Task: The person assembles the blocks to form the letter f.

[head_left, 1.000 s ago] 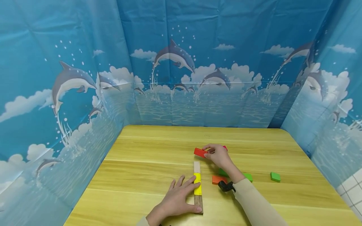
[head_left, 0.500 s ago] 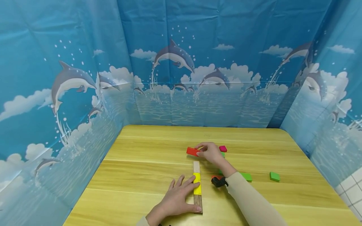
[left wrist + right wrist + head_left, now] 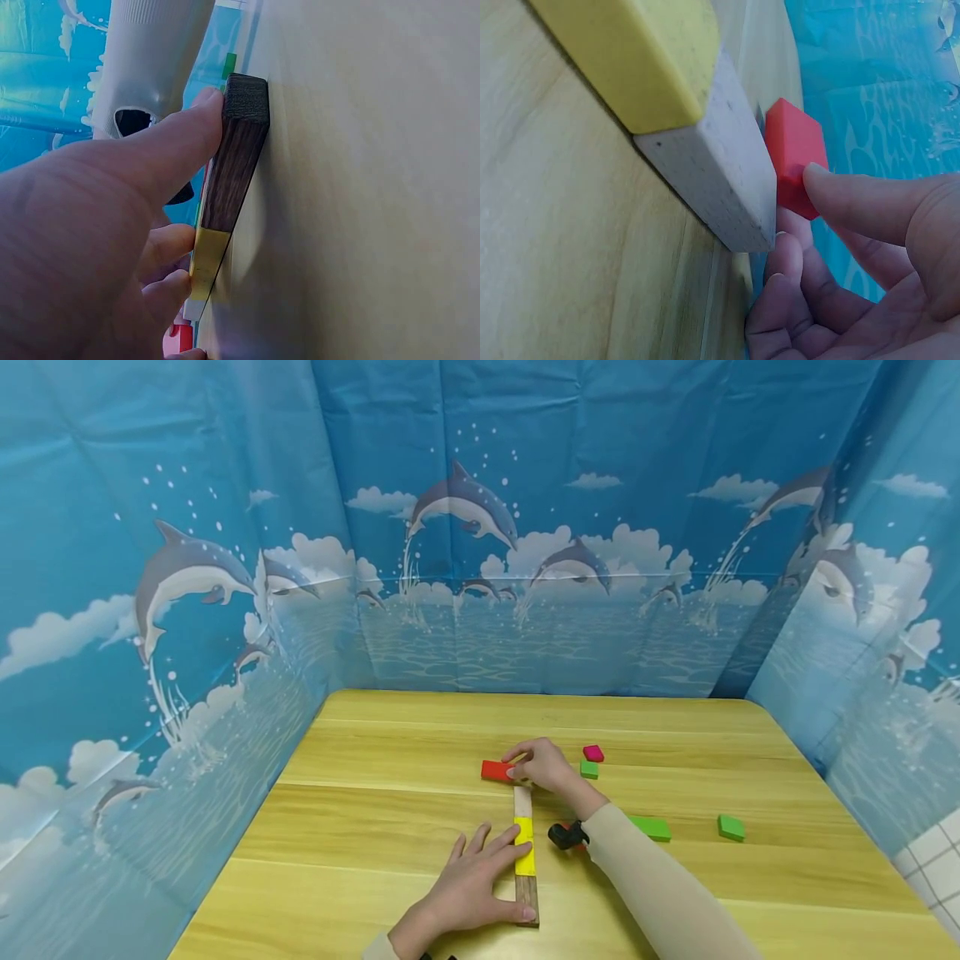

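Observation:
A row of blocks runs away from me in the head view: dark brown (image 3: 527,897) nearest, yellow (image 3: 523,846) in the middle, pale (image 3: 522,800) at the far end. My left hand (image 3: 471,887) rests along the row with spread fingers, thumb on the brown block and fingertips on the yellow one. Beyond the pale end, my right hand (image 3: 546,767) pinches a red block (image 3: 495,770) by its right end, held crosswise to the row. The right wrist view shows the thumb on the red block (image 3: 799,146), close to the pale block (image 3: 724,176); contact is unclear.
Right of the row lie a long green block (image 3: 650,828), a green block (image 3: 731,827), a small green block (image 3: 589,769) and a pink piece (image 3: 593,753). The right wrist camera (image 3: 567,836) mostly hides an orange block. A dolphin-printed curtain (image 3: 525,643) stands behind the table.
My right hand has carried the red block leftward, to just beyond the pale block. This uncovers the pink piece and small green block. The left hand stays in place.

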### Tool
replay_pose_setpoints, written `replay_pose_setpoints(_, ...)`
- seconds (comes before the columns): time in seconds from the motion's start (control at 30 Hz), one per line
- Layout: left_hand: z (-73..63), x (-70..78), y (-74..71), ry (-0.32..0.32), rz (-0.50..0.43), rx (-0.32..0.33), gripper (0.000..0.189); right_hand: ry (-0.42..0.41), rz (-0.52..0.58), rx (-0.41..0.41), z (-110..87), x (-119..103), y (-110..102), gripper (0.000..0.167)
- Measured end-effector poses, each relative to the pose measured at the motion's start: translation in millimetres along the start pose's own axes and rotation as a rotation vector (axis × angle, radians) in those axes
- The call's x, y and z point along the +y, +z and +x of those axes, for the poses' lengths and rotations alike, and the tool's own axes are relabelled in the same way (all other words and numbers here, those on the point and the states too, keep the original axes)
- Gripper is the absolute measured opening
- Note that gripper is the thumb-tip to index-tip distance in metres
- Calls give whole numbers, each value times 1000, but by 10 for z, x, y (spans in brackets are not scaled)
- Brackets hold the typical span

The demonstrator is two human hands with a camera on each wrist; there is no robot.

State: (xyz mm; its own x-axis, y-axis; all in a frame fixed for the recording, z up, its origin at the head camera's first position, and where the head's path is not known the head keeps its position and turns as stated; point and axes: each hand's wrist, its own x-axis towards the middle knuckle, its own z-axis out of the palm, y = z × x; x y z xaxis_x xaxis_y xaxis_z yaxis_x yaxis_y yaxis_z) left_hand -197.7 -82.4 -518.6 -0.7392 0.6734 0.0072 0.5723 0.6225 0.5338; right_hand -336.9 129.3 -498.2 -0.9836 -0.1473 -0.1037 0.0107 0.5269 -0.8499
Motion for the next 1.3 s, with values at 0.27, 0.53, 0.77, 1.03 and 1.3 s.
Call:
replay_pose_setpoints(0.27, -3, 6, -3, -1, -6, -1, 84, 18, -40, -21, 15, -18, -2, 18)
replay_pose_setpoints(0.53, -12, 11, -13, -2, -20, -5, 84, 10, -77, -42, -2, -10, 11, 15)
replay_pose_setpoints(0.77, -13, 7, -11, -5, -19, -9, 85, -2, -97, -53, -23, -20, 16, 15)
replay_pose_setpoints(1.03, -16, 1, -13, -5, -15, -6, 85, -18, -105, -82, -29, 0, 11, 14)
replay_pose_setpoints(1.3, -14, -14, -16, -3, -16, -3, 85, -24, -106, -90, -40, 9, 12, 14)
